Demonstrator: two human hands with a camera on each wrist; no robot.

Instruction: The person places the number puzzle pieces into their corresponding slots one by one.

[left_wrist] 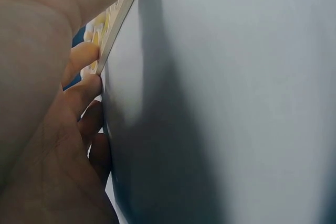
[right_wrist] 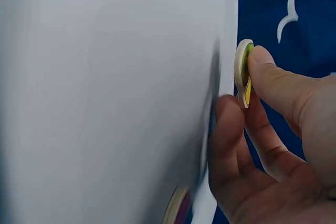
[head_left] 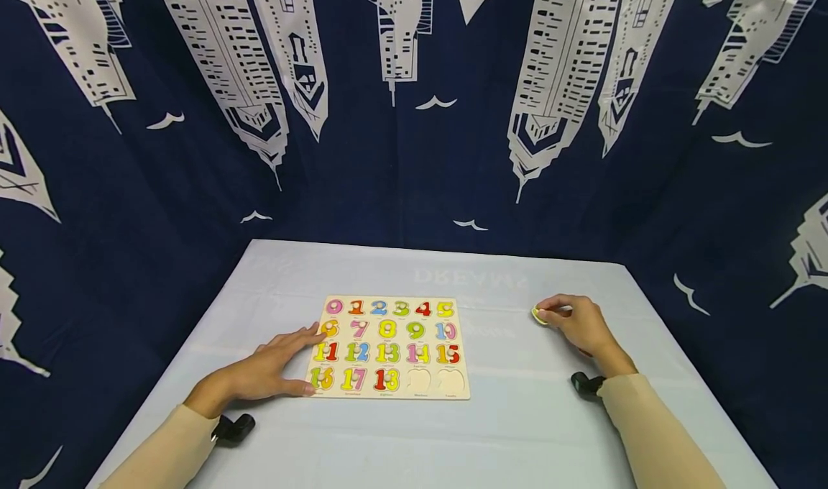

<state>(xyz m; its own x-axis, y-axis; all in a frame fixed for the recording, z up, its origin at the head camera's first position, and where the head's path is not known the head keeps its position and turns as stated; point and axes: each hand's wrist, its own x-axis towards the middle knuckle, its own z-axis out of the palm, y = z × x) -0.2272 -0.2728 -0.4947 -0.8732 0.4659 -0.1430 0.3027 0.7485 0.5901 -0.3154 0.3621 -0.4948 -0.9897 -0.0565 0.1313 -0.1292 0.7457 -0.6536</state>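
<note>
A pale wooden number puzzle board [head_left: 401, 365] lies flat on the table, its coloured number pieces with knobs running up to 18. Two bare recesses [head_left: 451, 380] show at its lower right. My left hand [head_left: 265, 367] rests at the board's left edge, fingers extended, the thumb at the lower left corner. Right of the board, my right hand [head_left: 578, 323] pinches a green and yellow number puzzle piece [right_wrist: 240, 66] between thumb and fingers, seen nearly edge-on in the right wrist view. Below that hand, a second wooden piece [right_wrist: 177, 205] with a purplish face lies partly cut off.
A white cloth [head_left: 504, 431] covers the table. Dark blue fabric [head_left: 401, 187] with white building prints hangs behind it and at both sides. Small black devices [head_left: 234, 428] are strapped at both wrists.
</note>
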